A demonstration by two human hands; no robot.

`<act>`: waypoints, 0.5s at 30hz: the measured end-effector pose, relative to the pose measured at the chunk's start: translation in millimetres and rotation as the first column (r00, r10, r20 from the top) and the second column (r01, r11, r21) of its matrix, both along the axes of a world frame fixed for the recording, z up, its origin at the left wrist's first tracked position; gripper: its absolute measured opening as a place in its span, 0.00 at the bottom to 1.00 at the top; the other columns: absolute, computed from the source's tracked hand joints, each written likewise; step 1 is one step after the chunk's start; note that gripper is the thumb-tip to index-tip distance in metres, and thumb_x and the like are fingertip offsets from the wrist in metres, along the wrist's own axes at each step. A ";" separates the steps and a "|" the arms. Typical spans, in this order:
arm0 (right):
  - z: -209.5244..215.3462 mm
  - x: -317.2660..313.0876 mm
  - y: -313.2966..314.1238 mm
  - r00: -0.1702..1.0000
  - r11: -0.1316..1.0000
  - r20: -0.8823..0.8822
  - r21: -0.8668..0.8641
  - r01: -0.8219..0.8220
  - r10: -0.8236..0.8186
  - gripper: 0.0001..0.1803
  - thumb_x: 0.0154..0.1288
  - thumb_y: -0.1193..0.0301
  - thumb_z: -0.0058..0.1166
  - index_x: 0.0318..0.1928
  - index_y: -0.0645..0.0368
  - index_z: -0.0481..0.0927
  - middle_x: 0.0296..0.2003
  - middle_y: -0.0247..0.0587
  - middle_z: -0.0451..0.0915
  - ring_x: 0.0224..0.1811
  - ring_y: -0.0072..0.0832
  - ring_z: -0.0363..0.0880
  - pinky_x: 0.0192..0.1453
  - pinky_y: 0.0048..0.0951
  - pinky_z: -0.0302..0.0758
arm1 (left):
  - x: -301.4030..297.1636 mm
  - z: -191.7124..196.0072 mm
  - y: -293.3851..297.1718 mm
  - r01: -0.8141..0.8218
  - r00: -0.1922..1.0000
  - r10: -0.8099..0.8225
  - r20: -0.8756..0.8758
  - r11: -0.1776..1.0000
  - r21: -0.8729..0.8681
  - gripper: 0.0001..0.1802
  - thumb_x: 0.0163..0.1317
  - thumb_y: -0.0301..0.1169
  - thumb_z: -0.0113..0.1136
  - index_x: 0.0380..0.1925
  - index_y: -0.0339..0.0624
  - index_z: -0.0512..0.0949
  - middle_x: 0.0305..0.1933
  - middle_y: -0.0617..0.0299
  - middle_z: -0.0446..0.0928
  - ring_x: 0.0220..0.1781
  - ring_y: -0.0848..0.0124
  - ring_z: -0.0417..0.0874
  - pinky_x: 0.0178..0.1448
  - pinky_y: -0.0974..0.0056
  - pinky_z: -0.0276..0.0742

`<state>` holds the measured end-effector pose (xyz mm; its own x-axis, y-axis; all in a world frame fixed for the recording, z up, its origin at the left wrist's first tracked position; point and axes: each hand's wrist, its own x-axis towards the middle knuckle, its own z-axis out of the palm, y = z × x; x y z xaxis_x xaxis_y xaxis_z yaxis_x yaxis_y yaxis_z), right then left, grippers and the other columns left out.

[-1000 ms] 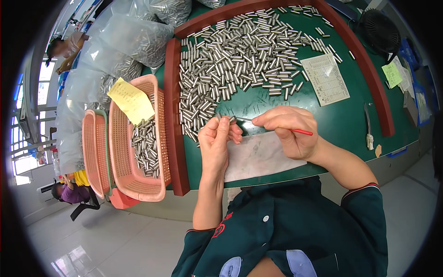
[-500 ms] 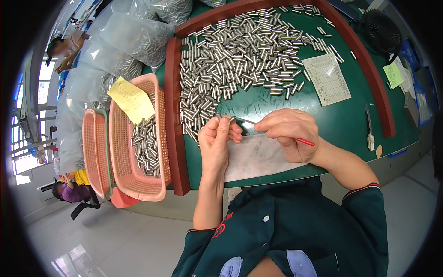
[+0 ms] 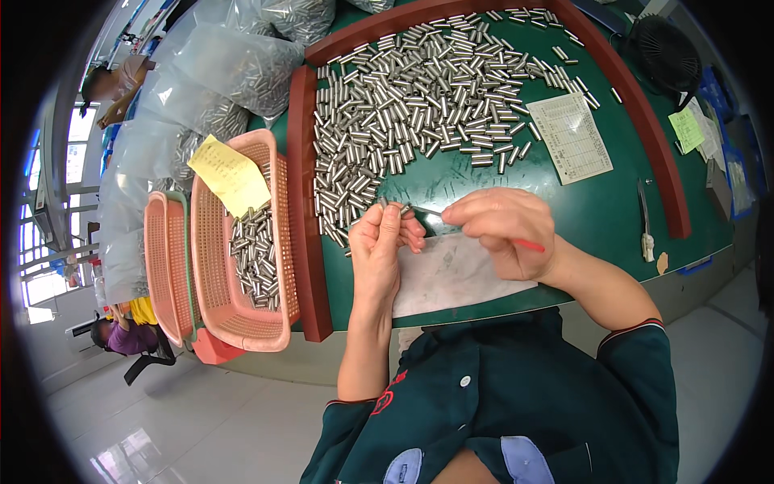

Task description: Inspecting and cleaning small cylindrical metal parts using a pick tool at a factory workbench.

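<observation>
My left hand [image 3: 376,246] is closed, with small shiny metal cylinders [image 3: 405,209] pinched between thumb and fingers; how many is hard to tell. Above the near part of the green table, my right hand [image 3: 508,230] grips a thin tool with a red handle [image 3: 530,245]. Its slim metal shaft [image 3: 427,211] points left, and the tip meets or nearly meets the cylinders. A greyish-white cloth [image 3: 451,278] lies beneath both hands. Beyond them spreads a large heap of loose metal cylinders [image 3: 427,97].
A dark red wooden rim [image 3: 304,202] borders the table [image 3: 629,202]. On its left stand pink baskets [image 3: 208,298], one holding cylinders and a yellow note [image 3: 230,176], near filled plastic bags [image 3: 242,64]. Rightward are a printed sheet [image 3: 570,139], a knife-like tool [image 3: 644,222] and a black fan [image 3: 663,55].
My right hand has shifted very slightly left, and less of the tool's red handle shows. The left hand stays almost in place, with the cylinders still in its fingers.
</observation>
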<state>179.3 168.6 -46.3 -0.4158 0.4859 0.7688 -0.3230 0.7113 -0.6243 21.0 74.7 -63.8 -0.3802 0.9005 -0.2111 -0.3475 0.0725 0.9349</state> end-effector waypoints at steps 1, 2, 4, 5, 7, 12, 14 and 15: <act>0.7 0.2 -0.7 1.000 0.995 0.018 0.099 -0.007 0.005 0.07 0.48 0.79 0.55 0.30 0.63 0.72 0.29 0.45 0.78 0.26 0.36 0.79 0.27 0.29 0.76 | 0.0 0.5 0.2 0.004 1.000 -0.004 0.008 1.000 0.000 0.14 0.66 0.34 0.47 0.28 0.34 0.72 0.21 0.57 0.75 0.18 0.75 0.74 0.23 0.73 0.69; 1.0 0.3 -1.1 0.999 0.980 0.036 0.197 -0.016 0.009 0.10 0.44 0.80 0.56 0.30 0.62 0.72 0.30 0.45 0.78 0.27 0.36 0.79 0.28 0.29 0.76 | 0.1 0.8 0.3 0.004 1.000 -0.004 0.008 1.000 0.000 0.14 0.66 0.34 0.47 0.28 0.34 0.72 0.21 0.57 0.75 0.18 0.75 0.74 0.23 0.73 0.69; -0.9 -0.1 0.0 1.000 0.972 0.021 0.233 0.003 -0.008 0.14 0.37 0.80 0.57 0.30 0.62 0.72 0.32 0.45 0.78 0.28 0.36 0.79 0.29 0.30 0.77 | 0.6 0.9 0.8 0.009 1.000 -0.009 0.015 1.000 0.006 0.15 0.66 0.35 0.46 0.28 0.33 0.72 0.20 0.57 0.75 0.18 0.75 0.74 0.23 0.73 0.69; 3.1 1.7 2.0 0.999 0.964 0.018 0.266 0.024 -0.029 0.12 0.40 0.80 0.56 0.30 0.62 0.72 0.31 0.46 0.78 0.28 0.37 0.79 0.30 0.30 0.77 | -0.1 0.6 0.6 0.010 1.000 -0.010 0.015 1.000 0.006 0.15 0.66 0.35 0.46 0.28 0.33 0.72 0.20 0.57 0.75 0.18 0.75 0.74 0.23 0.73 0.69; 4.1 3.3 4.9 0.999 0.954 0.012 0.299 0.038 -0.043 0.11 0.44 0.80 0.56 0.31 0.62 0.72 0.31 0.46 0.78 0.28 0.38 0.79 0.30 0.30 0.77 | -1.9 0.2 -1.2 0.009 1.000 -0.009 0.021 1.000 -0.003 0.15 0.66 0.35 0.46 0.28 0.34 0.72 0.21 0.57 0.75 0.18 0.75 0.74 0.23 0.73 0.68; -2.1 0.0 2.6 0.997 1.000 -0.075 -0.012 -0.003 0.002 0.03 0.61 0.77 0.48 0.33 0.65 0.72 0.28 0.47 0.79 0.28 0.36 0.80 0.30 0.27 0.77 | -1.8 0.3 -1.6 0.015 1.000 -0.015 -0.006 1.000 -0.007 0.13 0.66 0.34 0.46 0.30 0.35 0.72 0.22 0.58 0.74 0.20 0.75 0.73 0.24 0.73 0.68; -1.4 0.7 0.7 0.998 0.997 -0.070 -0.072 -0.008 0.003 0.03 0.62 0.77 0.47 0.33 0.66 0.72 0.28 0.48 0.79 0.28 0.35 0.80 0.29 0.27 0.76 | -0.4 1.3 -0.6 0.003 1.000 -0.003 -0.008 1.000 -0.009 0.13 0.66 0.34 0.46 0.29 0.35 0.72 0.21 0.58 0.75 0.19 0.75 0.73 0.24 0.73 0.68; -1.1 0.7 -0.2 0.998 0.995 -0.062 -0.096 -0.014 0.008 0.04 0.62 0.77 0.47 0.33 0.66 0.72 0.28 0.48 0.79 0.28 0.34 0.80 0.29 0.26 0.76 | 0.5 2.1 0.1 -0.004 1.000 0.004 -0.009 1.000 -0.012 0.13 0.66 0.33 0.47 0.28 0.35 0.72 0.21 0.58 0.75 0.19 0.75 0.73 0.24 0.73 0.68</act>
<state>180.0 168.4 -47.4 -0.3744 0.5546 0.7431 -0.3704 0.6452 -0.6682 21.5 74.9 -61.7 -0.3857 0.8964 -0.2186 -0.3394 0.0825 0.9370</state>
